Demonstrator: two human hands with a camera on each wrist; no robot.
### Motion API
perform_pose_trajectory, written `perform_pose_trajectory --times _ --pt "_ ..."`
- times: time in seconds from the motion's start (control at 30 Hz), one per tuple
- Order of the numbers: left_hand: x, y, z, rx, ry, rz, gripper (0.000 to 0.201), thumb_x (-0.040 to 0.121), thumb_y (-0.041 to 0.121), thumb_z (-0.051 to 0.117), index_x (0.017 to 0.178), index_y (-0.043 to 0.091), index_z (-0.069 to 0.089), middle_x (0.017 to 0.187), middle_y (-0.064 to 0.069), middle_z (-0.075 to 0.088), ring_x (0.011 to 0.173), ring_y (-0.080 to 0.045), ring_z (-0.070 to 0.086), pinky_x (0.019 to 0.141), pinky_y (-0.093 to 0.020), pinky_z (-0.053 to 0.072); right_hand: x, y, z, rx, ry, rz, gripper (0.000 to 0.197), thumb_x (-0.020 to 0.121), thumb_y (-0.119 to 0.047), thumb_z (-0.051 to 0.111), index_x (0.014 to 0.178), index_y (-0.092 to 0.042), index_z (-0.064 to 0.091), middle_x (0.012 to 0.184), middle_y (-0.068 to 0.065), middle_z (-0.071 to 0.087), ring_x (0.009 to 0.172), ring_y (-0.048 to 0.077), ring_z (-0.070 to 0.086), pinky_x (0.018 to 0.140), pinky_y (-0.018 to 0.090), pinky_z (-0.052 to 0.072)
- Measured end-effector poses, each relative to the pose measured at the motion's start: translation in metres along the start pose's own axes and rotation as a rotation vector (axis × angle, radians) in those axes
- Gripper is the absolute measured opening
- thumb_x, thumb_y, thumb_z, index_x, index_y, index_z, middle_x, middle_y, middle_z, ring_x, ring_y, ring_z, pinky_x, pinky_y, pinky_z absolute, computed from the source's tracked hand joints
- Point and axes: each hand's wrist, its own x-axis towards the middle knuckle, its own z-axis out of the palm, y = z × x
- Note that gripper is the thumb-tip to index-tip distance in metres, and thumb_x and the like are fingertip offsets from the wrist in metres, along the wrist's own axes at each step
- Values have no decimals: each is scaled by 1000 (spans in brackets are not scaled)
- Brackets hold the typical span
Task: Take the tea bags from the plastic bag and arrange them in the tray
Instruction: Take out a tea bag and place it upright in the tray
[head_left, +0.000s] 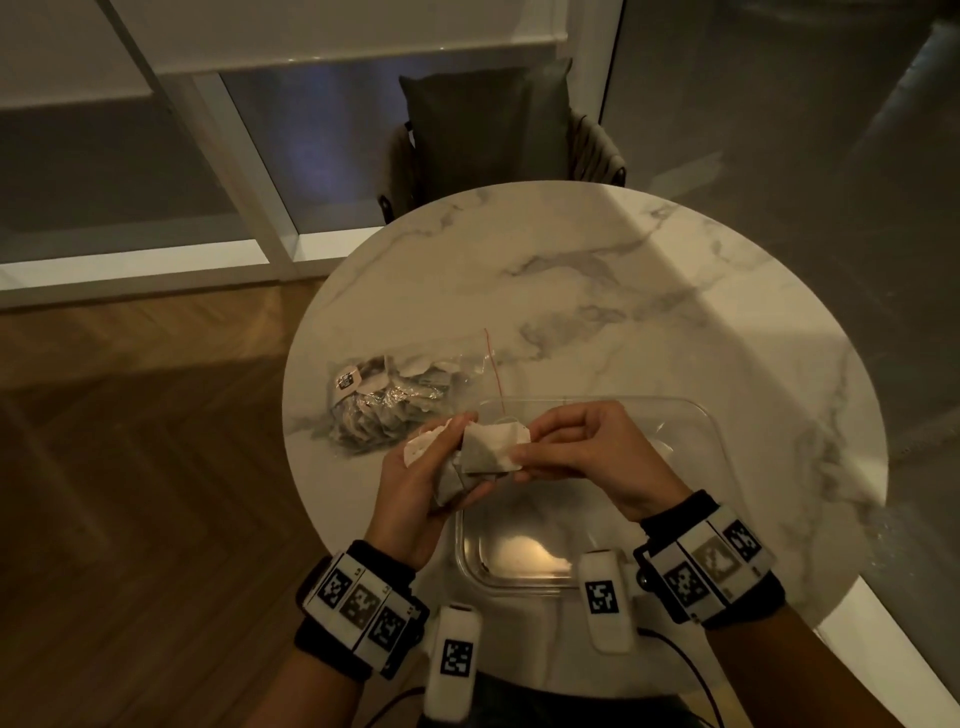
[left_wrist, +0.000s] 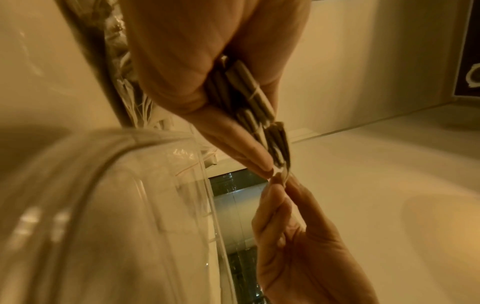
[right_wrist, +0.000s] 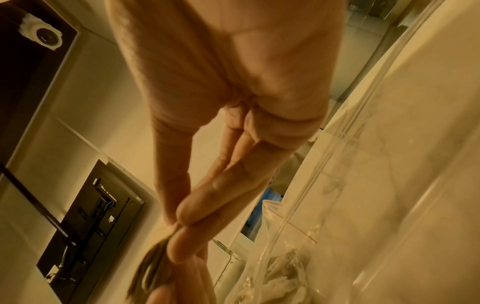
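So, surface (head_left: 623, 270): your round marble surface carries everything, and both your hands hover above its near edge.
Tray (head_left: 696, 431): the clear tray sits close to you, right under your hands. No tea bag lies in the part of it that shows.
Plastic bag (head_left: 395, 400): it lies just left of the tray with its red strip open. Lots of tea bags are bunched inside.
Left hand (head_left: 415, 488): your fingers curl round a small stack of tea bags (left_wrist: 244, 96), held on edge above the tray's left end.
Right hand (head_left: 587, 452): your thumb and fingers (right_wrist: 207, 197) press together and pinch the top tea bag (head_left: 493, 447) at its right edge, on the stack.
How it will feel: tea bags are probably very light, soft and floppy. The thin paper could tear if you tug hard.
Where to hold: pinch the flat paper edge, not the puffy middle. Pull gently sideways so only one bag slides off.
Watch out: loose strings may tangle and drag a second bag along.
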Motion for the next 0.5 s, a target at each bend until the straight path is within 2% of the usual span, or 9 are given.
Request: perform_pose_trajectory --times 0.1,0.2,0.27,0.33,0.43,0.5 --pt "-2 2 3 -23 -10 -27 24 87 23 65 105 9 71 99 -12 72 90 -28 70 53 -25 56 0 -2 -2 -90 32 -46 15 73 1 78 87 2 72 70 14 73 45 14 63 43 17 47" --pt "-4 3 1 4 -13 -45 23 92 18 60 110 8 70 107 -15 73 99 -37 69 52 -24 55 0 -4 -6 -107 50 -111 16 76 3 77 91 5 73 69 11 71 41 13 57 41 17 43" --pt "-5 3 0 37 -39 -53 28 93 19 58 119 14 68 114 -16 71 101 -40 69 54 -25 55 -1 -7 -8 -102 27 -164 11 78 5 74 88 1 72 75 12 71 46 17 62 46 18 47" --pt "-5 3 -1 59 -49 -53 30 95 17 56 123 22 66 114 -13 72 97 -38 71 56 -27 55 -2 -10 -8 -96 -2 -208 10 80 8 70 88 1 71 79 14 72 56 20 68 54 20 52" --pt "-7 4 0 99 -51 -46 28 93 10 57 117 19 68 107 -11 73 90 -32 72 50 -26 53 -2 -13 -10 -97 -33 -273 11 79 12 68 87 4 71 77 14 73 67 22 71 64 21 54" --pt "-8 4 1 130 -53 -40 24 91 6 59 110 15 71 98 -8 74 85 -23 73 50 -25 53 -3 -15 -13 -108 -57 -326 13 77 14 69 84 4 72 83 17 74 78 23 72 73 24 56"
